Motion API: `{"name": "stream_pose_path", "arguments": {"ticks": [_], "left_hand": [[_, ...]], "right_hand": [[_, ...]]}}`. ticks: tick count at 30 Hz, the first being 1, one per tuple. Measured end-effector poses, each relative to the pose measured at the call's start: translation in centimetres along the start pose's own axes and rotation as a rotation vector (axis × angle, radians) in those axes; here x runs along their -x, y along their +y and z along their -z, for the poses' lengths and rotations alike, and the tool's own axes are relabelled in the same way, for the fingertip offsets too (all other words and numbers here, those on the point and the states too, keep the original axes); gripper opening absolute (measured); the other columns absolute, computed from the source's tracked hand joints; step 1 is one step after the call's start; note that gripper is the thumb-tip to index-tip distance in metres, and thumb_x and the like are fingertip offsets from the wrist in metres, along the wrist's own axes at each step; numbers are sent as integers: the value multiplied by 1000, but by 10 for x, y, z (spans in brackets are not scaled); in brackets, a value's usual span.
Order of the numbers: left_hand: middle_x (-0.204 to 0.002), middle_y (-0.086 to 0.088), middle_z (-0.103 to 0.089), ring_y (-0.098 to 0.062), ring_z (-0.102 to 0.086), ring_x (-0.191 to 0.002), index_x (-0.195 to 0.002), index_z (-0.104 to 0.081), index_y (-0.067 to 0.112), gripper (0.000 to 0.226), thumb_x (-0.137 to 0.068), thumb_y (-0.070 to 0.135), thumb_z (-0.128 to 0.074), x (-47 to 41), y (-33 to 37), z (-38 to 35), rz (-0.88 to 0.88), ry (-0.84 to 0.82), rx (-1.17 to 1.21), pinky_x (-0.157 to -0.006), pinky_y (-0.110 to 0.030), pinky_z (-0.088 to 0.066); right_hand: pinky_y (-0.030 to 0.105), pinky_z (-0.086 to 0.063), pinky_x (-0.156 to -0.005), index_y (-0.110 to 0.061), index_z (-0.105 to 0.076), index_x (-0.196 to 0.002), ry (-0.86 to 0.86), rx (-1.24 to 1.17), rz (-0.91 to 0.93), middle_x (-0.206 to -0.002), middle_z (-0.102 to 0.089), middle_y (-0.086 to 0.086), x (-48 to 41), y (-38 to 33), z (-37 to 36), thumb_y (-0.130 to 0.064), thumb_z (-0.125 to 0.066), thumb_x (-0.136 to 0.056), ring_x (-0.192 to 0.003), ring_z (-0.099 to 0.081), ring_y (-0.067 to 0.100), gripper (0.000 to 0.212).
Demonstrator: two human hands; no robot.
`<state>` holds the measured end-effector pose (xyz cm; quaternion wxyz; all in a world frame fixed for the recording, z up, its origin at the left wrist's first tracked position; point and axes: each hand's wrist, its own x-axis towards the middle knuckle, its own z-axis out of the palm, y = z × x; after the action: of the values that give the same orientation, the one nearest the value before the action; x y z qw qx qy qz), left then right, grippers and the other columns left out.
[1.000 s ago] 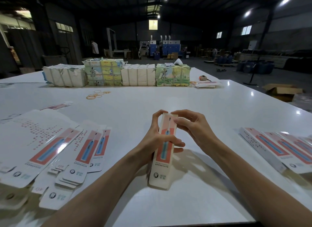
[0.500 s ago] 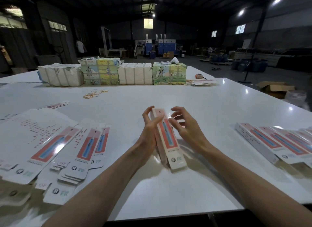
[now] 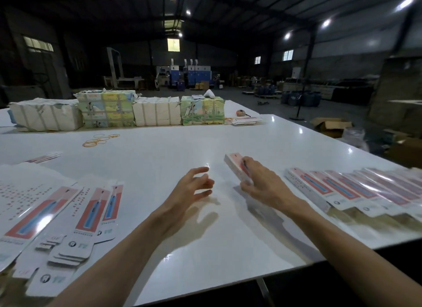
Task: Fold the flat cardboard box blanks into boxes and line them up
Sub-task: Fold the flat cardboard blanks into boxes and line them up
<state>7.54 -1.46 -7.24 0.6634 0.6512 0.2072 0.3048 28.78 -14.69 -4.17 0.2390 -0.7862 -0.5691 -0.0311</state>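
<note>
Right hand (image 3: 265,183) moved folded box (image 3: 235,164) rightward | gap before row (image 3: 342,190)

1. Between the left hand (image 3: 194,185) and the right hand (image 3: 262,184) lay a gap of bare table (image 3: 173,156).
2. Ahead of both hands the table ran bare; bands (image 3: 100,140) lay far ahead-left, and bundles (image 3: 157,111) walled the far edge.
3. The right hand held a box (image 3: 235,167). Right of it, past a strip of bare table, a row of boxes (image 3: 342,190) stood packed side by side, barring a low pass that way.
4. Left of the left hand, overlapping blanks (image 3: 91,210) lay flat on the table, low enough to pass over.
5. Behind the hands only the forearms crossed the bare table, up to its near edge.
</note>
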Motion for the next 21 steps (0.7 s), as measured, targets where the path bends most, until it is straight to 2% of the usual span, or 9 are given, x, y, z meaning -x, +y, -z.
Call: {"name": "stream_pose_path", "arguments": {"ticks": [2, 4, 5, 7, 11, 17, 19, 21], "left_hand": [[-104, -7, -75, -20, -71, -104, -127, -73, 18, 24, -107, 22, -60, 1, 0, 1, -43, -59, -52, -93, -28, -58], [-95, -8, -72, -18, -68, -94, -123, -74, 12, 22, -108, 14, -58, 3, 1, -1, -53, -105, -98, -89, -24, -57], [-93, -8, -71, -18, -67, -91, -123, -74, 11, 22, -108, 13, -58, 5, 2, -2, -51, -122, -121, -86, -24, -56], [-93, -8, -73, -16, -69, -90, -120, -75, 13, 22, -108, 12, -58, 7, 3, -4, -41, -141, -171, -82, -21, -56], [-93, -6, -73, -14, -68, -86, -117, -77, 19, 22, -108, 17, -57, 9, 4, -2, -33, -183, -232, -76, -17, -52], [-94, -8, -75, -15, -70, -87, -114, -78, 22, 24, -107, 13, -57, 8, 5, -1, -49, -169, -298, -77, -16, -53], [-94, -8, -75, -15, -70, -87, -114, -78, 21, 25, -106, 11, -57, 7, 5, -1, -59, -167, -327, -78, -17, -54], [-92, -7, -75, -15, -69, -85, -114, -78, 19, 26, -106, 8, -56, 8, 6, -2, -60, -154, -332, -79, -19, -54]], "right_hand": [[30, -51, -78, -28, -39, -145, -17, 70, -106, -143, -55, 0, 11, 33, 12, -38, -69, -97, -103, -59, 17, 56], [40, -51, -98, -28, -36, -151, 0, 185, -189, -153, -48, -1, 24, 60, 19, -38, -63, -101, -121, -58, 21, 57], [45, -45, -111, -26, -34, -155, 2, 234, -211, -159, -42, -1, 31, 70, 21, -36, -59, -104, -136, -51, 24, 57], [46, -34, -121, -24, -35, -156, 8, 294, -223, -163, -36, 0, 41, 86, 25, -35, -51, -108, -147, -39, 23, 52], [42, -42, -114, -23, -42, -151, 61, 361, -244, -155, -45, 1, 57, 104, 36, -34, -50, -107, -139, -45, 22, 46], [40, -36, -119, -18, -41, -153, 107, 452, -296, -157, -44, 4, 66, 110, 45, -32, -49, -109, -143, -42, 23, 47], [40, -38, -118, -20, -44, -151, 130, 459, -231, -157, -43, 2, 55, 93, 42, -34, -56, -107, -143, -43, 23, 47], [41, -47, -110, -19, -51, -147, 147, 389, -125, -153, -48, 1, 33, 64, 33, -35, -56, -107, -137, -50, 23, 44]]}}
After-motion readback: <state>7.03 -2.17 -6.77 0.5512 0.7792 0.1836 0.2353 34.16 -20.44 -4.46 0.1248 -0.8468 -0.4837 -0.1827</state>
